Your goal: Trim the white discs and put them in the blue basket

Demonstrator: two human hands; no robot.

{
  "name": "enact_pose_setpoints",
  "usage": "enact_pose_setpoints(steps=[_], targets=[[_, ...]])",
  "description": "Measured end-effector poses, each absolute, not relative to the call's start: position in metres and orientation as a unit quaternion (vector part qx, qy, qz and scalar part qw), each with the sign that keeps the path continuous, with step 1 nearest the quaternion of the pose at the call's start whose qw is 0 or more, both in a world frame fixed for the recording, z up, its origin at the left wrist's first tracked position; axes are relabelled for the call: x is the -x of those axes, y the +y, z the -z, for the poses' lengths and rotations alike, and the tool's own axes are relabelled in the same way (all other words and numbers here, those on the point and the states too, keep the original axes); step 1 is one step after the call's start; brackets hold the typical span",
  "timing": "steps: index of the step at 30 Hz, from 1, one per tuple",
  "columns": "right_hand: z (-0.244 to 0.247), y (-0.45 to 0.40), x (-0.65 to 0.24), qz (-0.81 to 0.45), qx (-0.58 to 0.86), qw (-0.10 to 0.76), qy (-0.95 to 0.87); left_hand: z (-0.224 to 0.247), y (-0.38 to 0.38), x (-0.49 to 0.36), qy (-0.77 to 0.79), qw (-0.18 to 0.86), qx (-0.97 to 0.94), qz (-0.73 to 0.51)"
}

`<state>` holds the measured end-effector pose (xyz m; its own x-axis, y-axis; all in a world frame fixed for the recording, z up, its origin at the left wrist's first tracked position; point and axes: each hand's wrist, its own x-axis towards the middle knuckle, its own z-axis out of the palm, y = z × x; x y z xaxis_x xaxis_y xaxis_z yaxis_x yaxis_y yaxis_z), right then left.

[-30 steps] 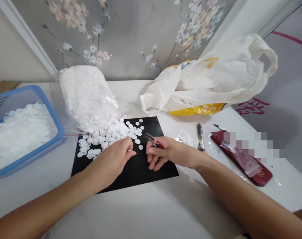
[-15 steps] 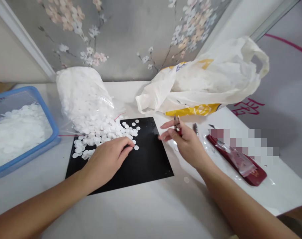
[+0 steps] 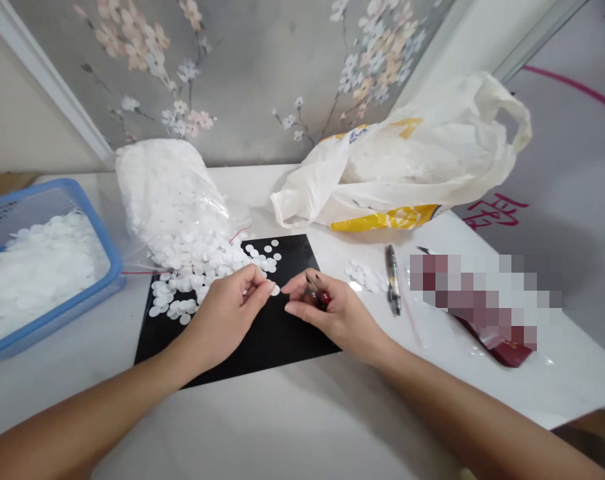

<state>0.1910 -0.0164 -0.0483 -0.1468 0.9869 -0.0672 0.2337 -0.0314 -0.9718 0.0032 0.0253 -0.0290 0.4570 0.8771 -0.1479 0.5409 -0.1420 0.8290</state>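
Observation:
Over the black mat point(image 3: 262, 340), my left hand point(image 3: 227, 307) pinches a small white disc point(image 3: 275, 291) between thumb and fingertips. My right hand point(image 3: 337, 313) is just to the right, its thumb and index tip apart and close to that disc. Held in its palm is a small pair of red-handled snips point(image 3: 318, 293), metal tips pointing up. A heap of white discs point(image 3: 212, 257) spills from a clear plastic bag point(image 3: 167, 187) onto the mat, beyond my left hand.
A blue basket point(image 3: 113, 260) full of white discs stands at the left. Behind lies a white and yellow plastic carrier bag point(image 3: 397, 167). On the right are a few loose discs point(image 3: 362, 275), a pen point(image 3: 393, 280) and a dark red case point(image 3: 515, 353), partly blurred out.
My right hand has moved left with the snips, from the mat's right edge to beside my left hand. My left hand now shows a disc raised in its fingertips.

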Motion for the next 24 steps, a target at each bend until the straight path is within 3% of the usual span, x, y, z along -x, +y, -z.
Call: enact_pose_setpoints(steps=[3, 6, 20, 24], targets=[[0.048, -0.020, -0.186, -0.538, 0.492, 0.410, -0.548, 0.022, 0.020, -0.001, 0.477, 0.634, -0.581, -0.181], [0.047, -0.021, -0.184, -0.555, 0.483, 0.418, -0.533, 0.023, 0.016, 0.001, 0.453, 0.714, -0.510, -0.161], [0.050, -0.024, -0.183, -0.544, 0.495, 0.392, -0.552, 0.026, 0.013, -0.004, 0.432, 0.743, -0.488, -0.151], [0.050, -0.018, -0.185, -0.455, 0.522, 0.352, -0.630, 0.019, 0.026, 0.004, 0.468, 0.714, -0.476, -0.210]])
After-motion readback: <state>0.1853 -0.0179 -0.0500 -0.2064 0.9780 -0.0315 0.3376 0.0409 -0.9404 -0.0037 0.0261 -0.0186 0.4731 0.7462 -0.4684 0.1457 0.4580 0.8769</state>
